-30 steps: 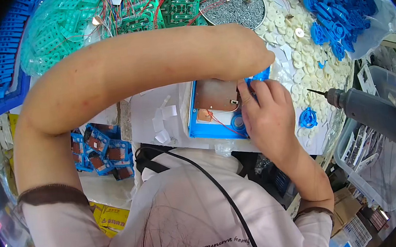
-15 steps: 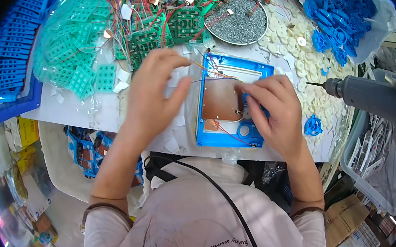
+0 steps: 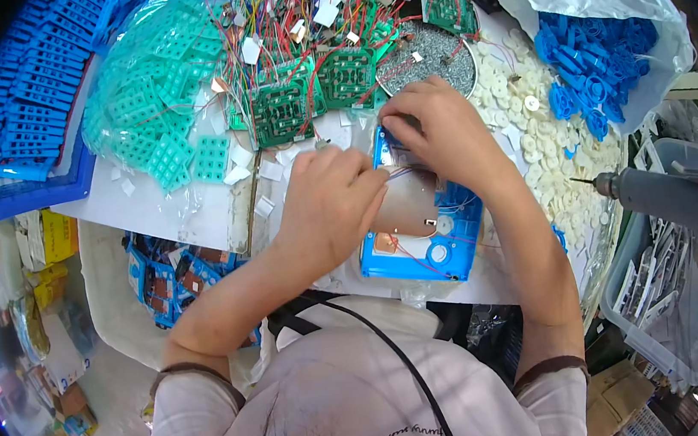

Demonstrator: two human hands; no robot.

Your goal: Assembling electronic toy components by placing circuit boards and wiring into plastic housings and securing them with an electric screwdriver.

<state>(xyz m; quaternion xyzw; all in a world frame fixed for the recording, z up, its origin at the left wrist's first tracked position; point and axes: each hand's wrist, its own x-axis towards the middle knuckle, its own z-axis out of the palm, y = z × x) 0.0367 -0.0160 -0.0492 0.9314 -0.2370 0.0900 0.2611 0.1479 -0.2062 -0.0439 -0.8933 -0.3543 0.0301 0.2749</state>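
A blue plastic casing (image 3: 406, 266) lies on the table in front of me, with a brown circuit board (image 3: 409, 204) and thin wires inside. My left hand (image 3: 332, 207) is closed over the casing's left edge, thumb and fingertips together beside the wires (image 3: 403, 170) above the board. What it pinches, if anything, is too small to make out. My right hand (image 3: 445, 128) reaches across the casing's far end. Its fingers are curled together at the far left corner, hiding much of that end and whatever they hold.
Green circuit boards (image 3: 285, 109) with tangled wires lie beyond, beside a bowl of small metal screws (image 3: 426, 58). Green keypads (image 3: 134, 105) are heaped left. White round pieces (image 3: 534, 145) and a bag of blue parts (image 3: 598, 60) lie right, near an electric screwdriver (image 3: 665, 195).
My right hand has moved from the casing's right side to its far left corner. My left hand has come right and nearer me, and its fingers have closed.
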